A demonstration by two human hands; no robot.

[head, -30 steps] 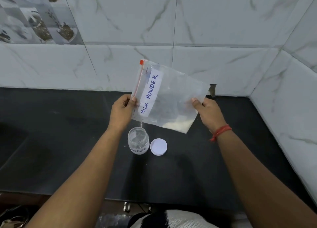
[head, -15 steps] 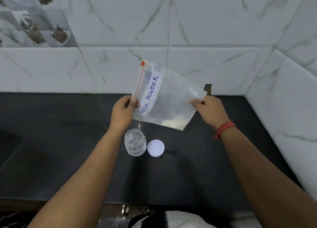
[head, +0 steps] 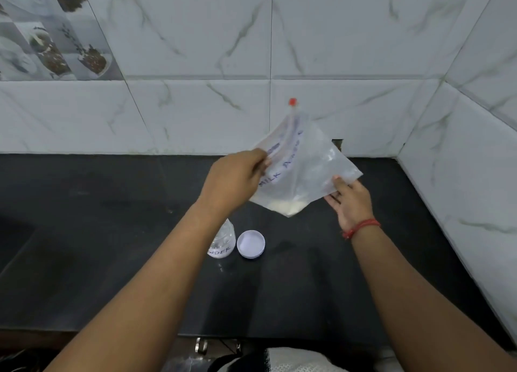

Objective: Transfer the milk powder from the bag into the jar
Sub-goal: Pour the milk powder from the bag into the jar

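A clear zip bag labelled "MILK POWDER" hangs in the air above the black counter, with a little white powder gathered in its lowest corner. My left hand pinches its zip edge. My right hand is at the bag's right corner, palm showing and thumb on the plastic. Below the bag stands the small clear jar, uncapped and partly hidden by my left forearm. Its white lid lies beside it on the right.
Marble-tiled walls rise behind the counter and along its right side, forming a corner. The counter's front edge runs near the bottom of the view.
The bag has swung right and turned so its zip end points up. My left hand moved right with it, and my right hand has turned palm up with looser fingers.
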